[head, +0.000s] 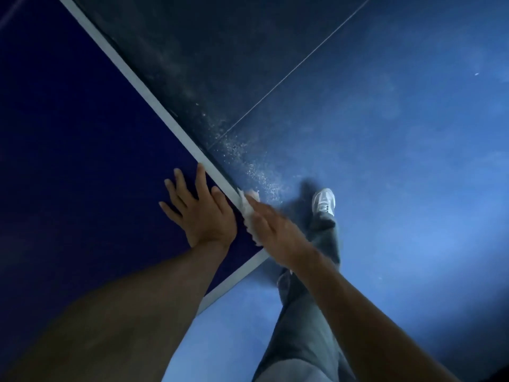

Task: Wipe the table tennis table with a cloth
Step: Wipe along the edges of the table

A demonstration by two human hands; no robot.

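The dark blue table tennis table (71, 133) fills the left of the head view, its white edge line running diagonally down to a corner near the middle. My left hand (202, 210) lies flat on the table top, fingers spread, close to that edge. My right hand (275, 230) is blurred at the table's edge near the corner and presses a white cloth (249, 213) against the white line. Most of the cloth is hidden under the hand.
Beyond the table's edge lies a blue floor (399, 161) with a thin seam line and a scatter of pale dust specks (248, 161) beside the table. My leg in grey trousers and a white shoe (323, 201) stand on the floor right of the corner.
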